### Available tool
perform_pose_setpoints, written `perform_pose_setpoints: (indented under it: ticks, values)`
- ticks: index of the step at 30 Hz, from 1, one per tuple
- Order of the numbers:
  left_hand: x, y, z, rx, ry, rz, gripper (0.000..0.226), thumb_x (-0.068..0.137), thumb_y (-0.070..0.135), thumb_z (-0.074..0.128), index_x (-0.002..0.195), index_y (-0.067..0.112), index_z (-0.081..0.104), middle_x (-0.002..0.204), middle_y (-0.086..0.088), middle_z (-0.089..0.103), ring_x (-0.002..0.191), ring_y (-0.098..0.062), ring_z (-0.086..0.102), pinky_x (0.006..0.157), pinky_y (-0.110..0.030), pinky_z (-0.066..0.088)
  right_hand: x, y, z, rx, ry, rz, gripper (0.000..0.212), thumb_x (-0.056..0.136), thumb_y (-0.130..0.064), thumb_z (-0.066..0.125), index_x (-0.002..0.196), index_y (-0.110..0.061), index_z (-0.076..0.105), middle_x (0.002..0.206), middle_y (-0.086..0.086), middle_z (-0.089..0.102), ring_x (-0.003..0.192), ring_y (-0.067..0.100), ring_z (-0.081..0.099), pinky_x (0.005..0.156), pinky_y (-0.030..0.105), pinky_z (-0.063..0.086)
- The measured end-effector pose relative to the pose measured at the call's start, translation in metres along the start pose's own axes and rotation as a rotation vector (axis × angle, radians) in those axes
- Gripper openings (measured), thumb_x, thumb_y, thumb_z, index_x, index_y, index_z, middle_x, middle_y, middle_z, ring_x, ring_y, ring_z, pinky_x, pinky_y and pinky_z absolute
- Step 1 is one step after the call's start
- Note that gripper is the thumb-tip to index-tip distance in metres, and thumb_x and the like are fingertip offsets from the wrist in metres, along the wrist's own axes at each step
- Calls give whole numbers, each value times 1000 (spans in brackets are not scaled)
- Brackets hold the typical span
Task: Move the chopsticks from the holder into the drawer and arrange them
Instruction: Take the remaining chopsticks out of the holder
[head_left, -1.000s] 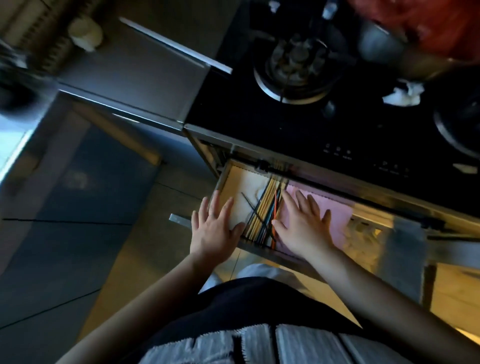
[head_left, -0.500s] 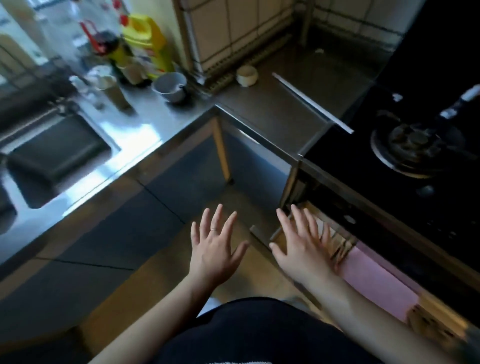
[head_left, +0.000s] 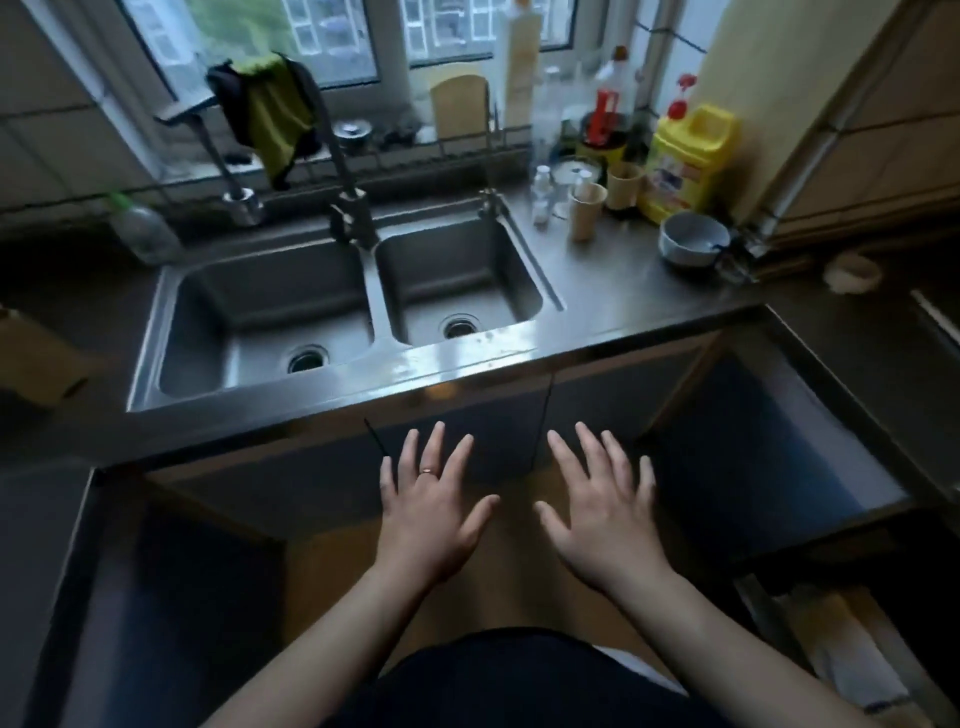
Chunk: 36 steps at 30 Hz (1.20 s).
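Both my hands out flat, empty, in front of the double sink.

My left hand (head_left: 431, 512) and right hand (head_left: 605, 512) hover palms down, fingers spread wide, gripping nothing, below the steel counter (head_left: 623, 280) edge. The drawer (head_left: 841, 654) peeks in at four o'clock; I can't make out chopsticks or holder from here.

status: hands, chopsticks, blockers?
Left hand open, empty; right hand open, empty. No chopsticks in view. Facing double sink; nothing blocking hands.

Drawer (head_left: 763, 613) — open, at lower right — contents blurred
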<state>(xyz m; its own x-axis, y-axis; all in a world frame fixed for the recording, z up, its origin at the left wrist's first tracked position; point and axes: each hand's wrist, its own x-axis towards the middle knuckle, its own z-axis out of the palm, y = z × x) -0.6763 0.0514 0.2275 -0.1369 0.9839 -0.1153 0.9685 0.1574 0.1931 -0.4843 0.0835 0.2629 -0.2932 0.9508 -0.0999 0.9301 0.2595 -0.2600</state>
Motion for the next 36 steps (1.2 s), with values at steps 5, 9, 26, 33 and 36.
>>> perform_pose_setpoints:
  ticks: [5,9,26,33,36]
  values:
    - [-10,-76,-21,-65,58,-234,75,92,68,31,155,36,8,165,0,-3,150,-27,-13,119,-53,-3,38,-76,5,-51,-83,-224,76,90,-54,46,151,-38,2,162,0,2,149,24,-4,116,55,-4]
    - [-22,-122,-36,-153,139,-401,75,91,68,34,155,35,13,165,0,0,150,-26,-11,118,-53,-4,69,-127,13,-74,-139,-401,77,91,-56,44,150,-40,-2,162,-2,-1,149,23,-8,116,54,-7]
    - [32,-278,-101,-244,396,-925,72,91,67,35,154,37,15,165,6,6,150,-18,-8,119,-54,5,255,-341,30,-6,-193,-914,72,89,-54,45,150,-39,10,162,-1,10,149,25,5,117,54,2]
    - [49,-339,-123,-345,505,-1031,75,88,65,36,154,32,21,164,3,13,150,-20,-3,120,-49,9,298,-418,27,17,-192,-1028,72,91,-52,45,150,-38,8,162,-2,8,149,25,2,117,54,2]
    - [59,-375,-130,-378,533,-1039,72,92,61,42,154,31,22,164,2,15,150,-21,-1,120,-46,8,310,-453,32,36,-198,-1027,72,90,-51,47,150,-38,8,161,-2,8,149,25,2,118,54,2]
